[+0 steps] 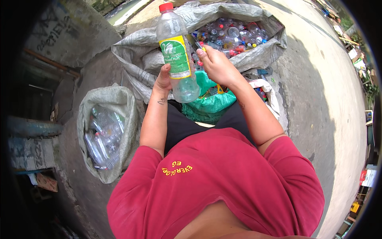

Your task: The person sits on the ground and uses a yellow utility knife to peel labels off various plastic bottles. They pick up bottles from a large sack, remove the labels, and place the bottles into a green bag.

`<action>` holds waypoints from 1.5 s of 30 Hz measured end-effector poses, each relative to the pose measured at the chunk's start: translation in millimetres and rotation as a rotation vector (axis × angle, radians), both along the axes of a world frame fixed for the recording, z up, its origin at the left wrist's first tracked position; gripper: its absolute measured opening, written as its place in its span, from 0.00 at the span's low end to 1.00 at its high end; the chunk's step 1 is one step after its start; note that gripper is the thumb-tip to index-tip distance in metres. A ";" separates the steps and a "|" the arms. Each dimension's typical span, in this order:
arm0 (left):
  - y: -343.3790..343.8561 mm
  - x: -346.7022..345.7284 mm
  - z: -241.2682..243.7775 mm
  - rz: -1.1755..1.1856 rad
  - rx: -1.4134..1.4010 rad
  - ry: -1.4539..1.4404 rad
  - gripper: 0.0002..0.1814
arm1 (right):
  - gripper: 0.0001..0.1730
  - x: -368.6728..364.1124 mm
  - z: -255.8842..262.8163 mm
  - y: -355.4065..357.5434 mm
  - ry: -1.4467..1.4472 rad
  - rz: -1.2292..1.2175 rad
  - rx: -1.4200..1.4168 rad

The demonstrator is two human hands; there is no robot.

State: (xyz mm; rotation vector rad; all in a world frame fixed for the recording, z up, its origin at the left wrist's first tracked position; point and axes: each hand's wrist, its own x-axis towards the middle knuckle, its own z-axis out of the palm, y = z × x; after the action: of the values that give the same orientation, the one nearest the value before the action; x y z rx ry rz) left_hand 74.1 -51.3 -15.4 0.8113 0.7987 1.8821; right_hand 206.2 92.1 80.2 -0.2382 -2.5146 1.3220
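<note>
My left hand grips a large clear plastic bottle from its left side and holds it up, slightly tilted. The bottle looks empty, with a red screw cap on top and a green and yellow label around its middle. In my right hand is a knife with a yellow handle. Its blade points up and left, close to the bottle's right side by the label; whether it touches cannot be made out. Below my hands, a green woven sack stands open between my legs with small pieces inside.
Ahead lies a big grey woven sack full of mixed plastic bottles. Another grey sack on the left holds clear bottles. A white sack stands right of the green one. A concrete wall rises at the left.
</note>
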 end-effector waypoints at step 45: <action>23.0 -51.3 43.4 0.147 0.041 0.261 0.46 | 0.24 -18.3 -10.9 7.3 -0.136 0.026 0.112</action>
State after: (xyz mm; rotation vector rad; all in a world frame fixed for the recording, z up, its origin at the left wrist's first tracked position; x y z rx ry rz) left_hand 22.8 -28.4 28.0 1.0634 1.0065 1.9507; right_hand 187.9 99.3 69.3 -0.2805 -2.7035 1.2072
